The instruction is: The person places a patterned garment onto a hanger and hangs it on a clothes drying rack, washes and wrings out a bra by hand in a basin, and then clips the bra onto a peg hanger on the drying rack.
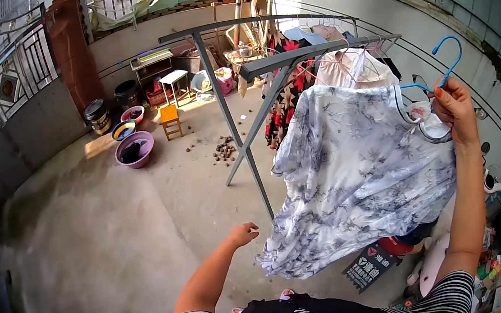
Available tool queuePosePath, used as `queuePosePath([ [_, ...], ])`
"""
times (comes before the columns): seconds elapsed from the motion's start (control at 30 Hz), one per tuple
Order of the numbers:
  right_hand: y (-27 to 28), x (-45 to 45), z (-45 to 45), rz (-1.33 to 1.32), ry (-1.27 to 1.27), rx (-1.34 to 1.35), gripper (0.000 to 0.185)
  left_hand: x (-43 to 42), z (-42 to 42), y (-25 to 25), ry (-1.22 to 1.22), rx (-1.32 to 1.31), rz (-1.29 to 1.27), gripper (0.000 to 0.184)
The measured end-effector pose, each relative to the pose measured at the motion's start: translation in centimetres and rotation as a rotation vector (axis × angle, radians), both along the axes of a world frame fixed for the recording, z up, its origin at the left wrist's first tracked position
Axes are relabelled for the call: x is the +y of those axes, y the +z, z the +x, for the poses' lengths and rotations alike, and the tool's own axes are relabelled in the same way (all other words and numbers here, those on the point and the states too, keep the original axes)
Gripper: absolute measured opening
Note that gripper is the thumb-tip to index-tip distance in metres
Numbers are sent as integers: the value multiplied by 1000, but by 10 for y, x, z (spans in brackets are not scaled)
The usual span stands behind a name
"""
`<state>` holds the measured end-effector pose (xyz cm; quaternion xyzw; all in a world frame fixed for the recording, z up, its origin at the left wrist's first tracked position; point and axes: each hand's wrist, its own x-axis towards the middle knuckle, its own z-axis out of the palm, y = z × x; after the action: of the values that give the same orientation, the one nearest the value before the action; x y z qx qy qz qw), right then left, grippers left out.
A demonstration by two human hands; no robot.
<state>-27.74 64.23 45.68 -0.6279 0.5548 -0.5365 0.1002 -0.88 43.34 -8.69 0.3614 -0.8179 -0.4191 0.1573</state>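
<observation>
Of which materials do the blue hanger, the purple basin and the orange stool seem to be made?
Blue hanger: probably smooth plastic or plastic-coated wire, by its thin, evenly coloured hook. Purple basin: likely smooth plastic, by its uniform colour. Orange stool: perhaps painted or varnished wood, by its straight legs.

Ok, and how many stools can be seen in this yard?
2: an orange stool on the concrete, and a white stool just behind it, near the wall. Others could be hidden behind the hanging clothes.
</observation>
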Motion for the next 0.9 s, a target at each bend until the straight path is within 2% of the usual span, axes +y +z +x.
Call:
queuePosePath([
  [0.07,1,-3,2,-9,-40,-6,24,-13,0,-4,-131,-60,135,34],
  [0.2,2,-6,20,35,-57,7,24,-16,13,12,-181,-96,179,38],
  [0.3,-1,-8,30,37,-72,37,23,-12,17,17,-207,14,229,42],
  [0.37,-1,-9,35,81,-84,50,22,-3,15,33,-221,100,149,47],
  [0.4,0,-8,35,90,-85,49,22,1,15,50,-243,69,204,52],
  [0.53,-11,-13,32,80,-159,21,22,15,9,63,-244,140,262,62],
  [0.63,6,-9,28,84,-205,-13,22,26,5,99,-315,111,219,59],
  [0.77,11,-5,32,24,-316,-44,22,35,12,107,-301,178,243,58],
  [0.9,21,-6,25,194,-347,-15,21,51,13,120,-354,126,222,55],
])
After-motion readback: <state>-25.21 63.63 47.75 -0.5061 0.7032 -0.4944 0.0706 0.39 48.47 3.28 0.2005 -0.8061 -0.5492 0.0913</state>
